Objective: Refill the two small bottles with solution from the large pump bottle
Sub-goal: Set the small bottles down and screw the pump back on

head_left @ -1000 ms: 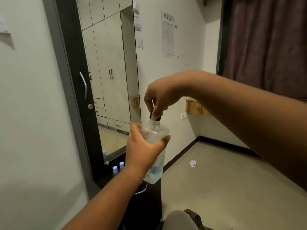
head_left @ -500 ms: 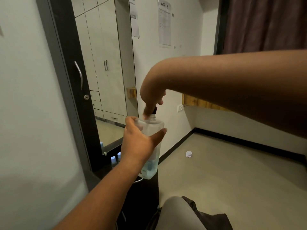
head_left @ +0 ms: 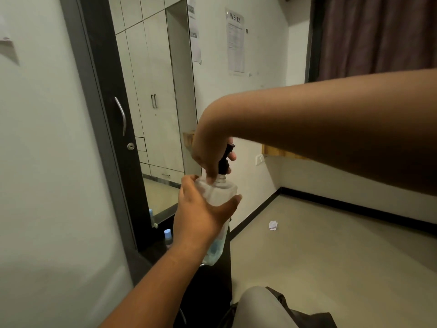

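Observation:
My left hand (head_left: 199, 215) is wrapped around the large clear pump bottle (head_left: 218, 194), held up in front of me; pale blue liquid shows near its bottom. From above, my right hand (head_left: 210, 153) grips the black pump head (head_left: 224, 162) at the bottle's neck, fingers closed around its collar. A small bottle with a light blue cap (head_left: 167, 234) stands on the dark counter (head_left: 220, 275) below, partly behind my left wrist. A second small bottle is hidden from me.
A tall mirror (head_left: 151, 110) in a dark frame stands at the left, showing wardrobe doors. A crumpled white paper (head_left: 272, 225) lies on the floor. A dark curtain (head_left: 378, 34) hangs at the upper right. My knee (head_left: 257, 308) shows at the bottom.
The pump head now stands higher and more exposed above the bottle neck than before. My right forearm has dropped lower across the view. The left hand still holds the bottle.

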